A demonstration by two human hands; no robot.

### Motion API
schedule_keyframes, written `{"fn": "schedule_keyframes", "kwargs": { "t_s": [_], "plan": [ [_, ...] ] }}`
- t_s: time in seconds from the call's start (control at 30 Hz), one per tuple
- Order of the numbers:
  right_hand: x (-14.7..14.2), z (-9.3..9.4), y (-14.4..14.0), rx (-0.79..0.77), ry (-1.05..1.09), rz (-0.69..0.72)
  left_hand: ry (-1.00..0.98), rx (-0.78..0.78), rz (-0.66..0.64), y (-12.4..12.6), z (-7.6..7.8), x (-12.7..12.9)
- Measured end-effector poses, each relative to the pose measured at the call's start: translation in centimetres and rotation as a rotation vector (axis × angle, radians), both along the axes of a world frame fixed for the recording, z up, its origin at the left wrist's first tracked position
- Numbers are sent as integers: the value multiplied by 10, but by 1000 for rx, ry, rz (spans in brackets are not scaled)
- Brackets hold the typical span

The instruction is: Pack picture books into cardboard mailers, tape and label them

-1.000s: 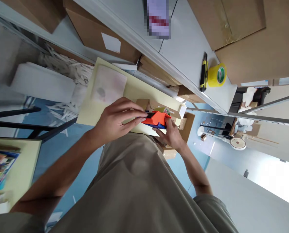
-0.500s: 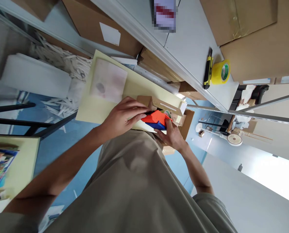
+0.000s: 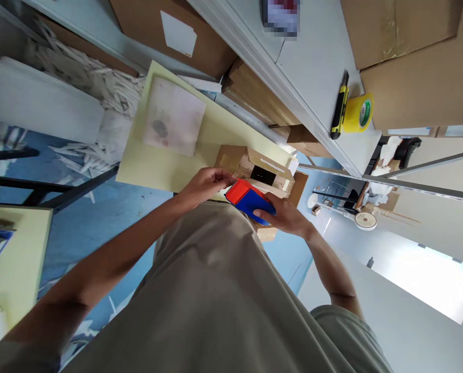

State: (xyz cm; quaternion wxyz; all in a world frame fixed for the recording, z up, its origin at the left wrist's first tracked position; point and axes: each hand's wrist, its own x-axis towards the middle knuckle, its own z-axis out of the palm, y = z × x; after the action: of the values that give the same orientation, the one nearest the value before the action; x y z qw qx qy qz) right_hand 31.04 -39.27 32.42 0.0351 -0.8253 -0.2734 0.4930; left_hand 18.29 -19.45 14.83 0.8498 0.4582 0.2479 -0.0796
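Note:
A small red-and-blue box (image 3: 252, 202) is held in front of my waist, tilted, with its red end toward the left. My right hand (image 3: 288, 215) grips its blue body from the right, thumb across the near face. My left hand (image 3: 206, 185) is closed in a pinch right beside the red end. Whether those fingertips touch the box, or have something small between them, I cannot make out. Just beyond the box stands an open cardboard carton (image 3: 231, 157) with a dark opening inside, on the pale yellow tabletop (image 3: 211, 137).
A stained whitish sheet (image 3: 173, 116) lies on the tabletop's left. On the grey shelf (image 3: 305, 67) above are a yellow-black utility knife (image 3: 339, 106), a yellow tape roll (image 3: 359, 113) and a large cardboard box (image 3: 414, 77). Black metal bars (image 3: 87, 191) stand at left.
The box has turned so more of its blue side shows. My left hand has drawn back from over it and curled its fingers. The carton behind is more exposed.

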Motion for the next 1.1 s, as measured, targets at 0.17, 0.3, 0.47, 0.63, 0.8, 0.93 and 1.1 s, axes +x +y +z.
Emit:
{"fn": "schedule_keyframes", "kwargs": {
  "t_s": [0.17, 0.3, 0.47, 0.63, 0.8, 0.93, 1.1],
  "plan": [
    [13, 17, 7, -39, 46, 84, 24, -57, 17, -18, -1, -15],
    [45, 66, 15, -124, 124, 65, 35, -41, 154, -8, -14, -6],
    [79, 103, 35, -193, 72, 8, 58, -98, 259, -6, -54, 25],
    [79, 95, 54, -170, -30, 29, 150, -173, 288, -24, -73, 45],
    [73, 85, 60, -151, -62, 43, 185, -196, 280, -33, -84, 50],
    [70, 80, 64, -154, -35, 28, 216, -202, 307, -39, -91, 54],
    [67, 74, 65, -146, -36, 44, 190, -61, 321, -45, -98, 57]
  ]
}}
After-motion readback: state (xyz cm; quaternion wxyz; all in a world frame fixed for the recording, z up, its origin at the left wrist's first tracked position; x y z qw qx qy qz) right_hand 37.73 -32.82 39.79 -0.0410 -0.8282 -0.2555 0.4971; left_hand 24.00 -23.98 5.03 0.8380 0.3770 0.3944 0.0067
